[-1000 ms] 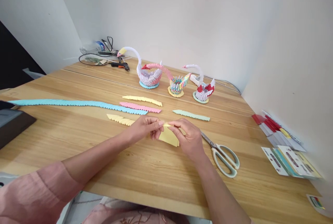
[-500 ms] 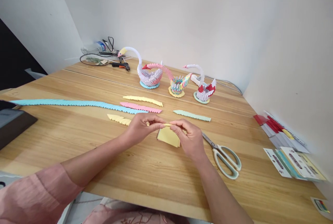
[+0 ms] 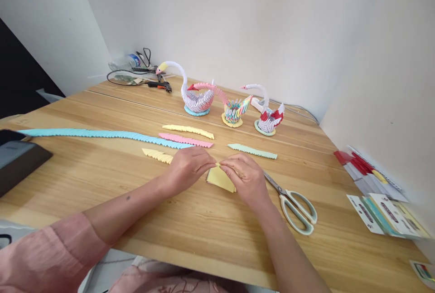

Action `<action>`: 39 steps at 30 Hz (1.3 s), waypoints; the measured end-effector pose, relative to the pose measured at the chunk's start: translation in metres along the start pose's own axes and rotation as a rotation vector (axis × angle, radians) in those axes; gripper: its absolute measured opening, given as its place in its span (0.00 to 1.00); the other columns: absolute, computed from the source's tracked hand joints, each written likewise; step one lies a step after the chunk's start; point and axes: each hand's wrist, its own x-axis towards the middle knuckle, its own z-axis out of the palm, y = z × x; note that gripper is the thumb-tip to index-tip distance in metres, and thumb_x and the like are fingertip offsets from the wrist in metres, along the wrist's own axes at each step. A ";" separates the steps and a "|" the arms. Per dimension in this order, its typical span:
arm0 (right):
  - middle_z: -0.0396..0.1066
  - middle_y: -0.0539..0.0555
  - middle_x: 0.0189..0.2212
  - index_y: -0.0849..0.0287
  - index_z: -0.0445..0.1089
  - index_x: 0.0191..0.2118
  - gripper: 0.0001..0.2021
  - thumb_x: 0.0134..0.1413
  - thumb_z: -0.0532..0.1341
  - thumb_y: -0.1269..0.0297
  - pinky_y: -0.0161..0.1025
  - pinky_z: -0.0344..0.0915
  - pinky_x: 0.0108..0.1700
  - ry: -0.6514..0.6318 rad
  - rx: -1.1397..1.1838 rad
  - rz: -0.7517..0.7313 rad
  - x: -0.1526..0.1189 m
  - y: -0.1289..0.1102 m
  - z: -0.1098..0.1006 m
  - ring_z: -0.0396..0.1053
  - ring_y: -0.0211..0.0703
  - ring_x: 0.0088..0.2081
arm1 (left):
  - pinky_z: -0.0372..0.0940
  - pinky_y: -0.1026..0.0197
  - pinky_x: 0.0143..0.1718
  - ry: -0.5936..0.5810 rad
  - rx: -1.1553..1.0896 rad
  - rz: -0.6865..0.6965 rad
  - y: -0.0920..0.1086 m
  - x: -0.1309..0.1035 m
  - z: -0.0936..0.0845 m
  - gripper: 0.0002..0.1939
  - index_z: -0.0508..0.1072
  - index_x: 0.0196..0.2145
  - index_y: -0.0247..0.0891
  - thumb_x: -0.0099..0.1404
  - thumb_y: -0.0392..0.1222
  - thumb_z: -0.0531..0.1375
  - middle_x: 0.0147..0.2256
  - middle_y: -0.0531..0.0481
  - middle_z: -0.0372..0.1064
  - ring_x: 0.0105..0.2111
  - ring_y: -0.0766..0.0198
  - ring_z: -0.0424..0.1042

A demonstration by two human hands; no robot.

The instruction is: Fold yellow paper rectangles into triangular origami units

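Observation:
My left hand (image 3: 190,168) and my right hand (image 3: 247,176) meet fingertip to fingertip, both pinching a small folded piece of yellow paper (image 3: 218,164). Most of that piece is hidden by my fingers. Just below it on the table lies a stack of yellow paper slips (image 3: 220,179), partly covered by my right hand. Scissors (image 3: 295,204) with pale handles rest to the right of my right hand. Beyond my left hand are a short yellow strip of interlocked folded paper (image 3: 157,155), a pink strip (image 3: 185,140) and a long blue strip (image 3: 102,135).
Three folded-paper swans, one white and pink (image 3: 197,101), one multicoloured (image 3: 234,112) and one white and red (image 3: 268,121), stand at the back. A green strip (image 3: 253,151) and another yellow strip (image 3: 188,130) lie before them. Paper packs (image 3: 385,213) sit right; a glue gun (image 3: 159,85) back left.
My left fingers have curled in closer, so less of the yellow piece shows between my hands. The whole view has shifted slightly. Things on the table stay put.

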 end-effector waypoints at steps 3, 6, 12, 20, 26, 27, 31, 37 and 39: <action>0.72 0.54 0.31 0.57 0.73 0.36 0.05 0.57 0.59 0.69 0.39 0.65 0.38 -0.021 0.002 -0.016 -0.001 0.000 0.001 0.69 0.42 0.35 | 0.63 0.64 0.30 0.006 0.028 0.077 0.000 -0.002 0.000 0.06 0.73 0.30 0.34 0.63 0.32 0.56 0.26 0.48 0.74 0.26 0.65 0.70; 0.73 0.54 0.31 0.57 0.72 0.36 0.05 0.58 0.58 0.69 0.39 0.65 0.38 -0.035 -0.027 -0.031 -0.002 0.001 0.001 0.69 0.42 0.35 | 0.65 0.64 0.32 0.029 0.000 0.123 0.001 -0.002 0.001 0.06 0.73 0.32 0.34 0.62 0.29 0.56 0.29 0.46 0.75 0.29 0.64 0.72; 0.72 0.55 0.31 0.58 0.72 0.35 0.06 0.59 0.56 0.69 0.40 0.64 0.36 -0.017 -0.157 -0.079 -0.002 -0.002 -0.002 0.67 0.43 0.35 | 0.66 0.65 0.33 0.029 -0.122 -0.122 0.002 -0.001 0.002 0.04 0.75 0.32 0.34 0.61 0.37 0.61 0.29 0.47 0.75 0.29 0.65 0.73; 0.72 0.54 0.30 0.56 0.71 0.35 0.06 0.58 0.57 0.71 0.40 0.65 0.36 0.070 -0.035 -0.089 -0.001 -0.008 0.000 0.68 0.42 0.35 | 0.66 0.65 0.36 -0.140 -0.412 -0.316 0.001 0.001 0.008 0.07 0.78 0.34 0.36 0.61 0.38 0.59 0.32 0.47 0.77 0.32 0.63 0.74; 0.72 0.54 0.29 0.57 0.71 0.35 0.04 0.57 0.59 0.69 0.40 0.65 0.35 0.040 0.013 -0.084 0.001 -0.009 0.000 0.68 0.42 0.33 | 0.61 0.67 0.29 -0.220 -0.315 -0.345 0.005 0.001 0.005 0.11 0.77 0.29 0.36 0.63 0.38 0.56 0.25 0.49 0.74 0.26 0.65 0.71; 0.72 0.53 0.29 0.56 0.71 0.34 0.04 0.57 0.59 0.69 0.40 0.65 0.34 0.034 0.013 -0.078 0.001 -0.009 0.000 0.68 0.42 0.32 | 0.61 0.67 0.28 -0.238 -0.300 -0.341 0.006 0.002 0.004 0.12 0.77 0.28 0.35 0.64 0.38 0.55 0.24 0.50 0.73 0.25 0.65 0.71; 0.70 0.52 0.27 0.57 0.69 0.31 0.06 0.57 0.57 0.72 0.39 0.63 0.33 0.009 0.012 -0.071 0.000 -0.011 -0.002 0.66 0.41 0.31 | 0.59 0.68 0.28 -0.269 -0.316 -0.347 0.008 0.003 0.004 0.12 0.76 0.26 0.35 0.64 0.38 0.56 0.22 0.50 0.71 0.24 0.66 0.69; 0.71 0.53 0.29 0.56 0.69 0.33 0.04 0.57 0.58 0.71 0.40 0.63 0.35 0.019 0.045 -0.069 -0.001 -0.008 0.001 0.66 0.42 0.34 | 0.57 0.70 0.25 -0.278 -0.336 -0.404 0.011 0.002 0.002 0.11 0.76 0.25 0.33 0.62 0.37 0.56 0.20 0.52 0.69 0.22 0.69 0.67; 0.71 0.53 0.30 0.57 0.69 0.35 0.03 0.57 0.59 0.70 0.40 0.64 0.36 0.026 0.071 -0.077 0.000 -0.009 0.002 0.67 0.42 0.35 | 0.57 0.70 0.26 -0.287 -0.298 -0.385 0.012 0.002 0.003 0.12 0.75 0.23 0.33 0.61 0.35 0.56 0.20 0.52 0.69 0.22 0.70 0.67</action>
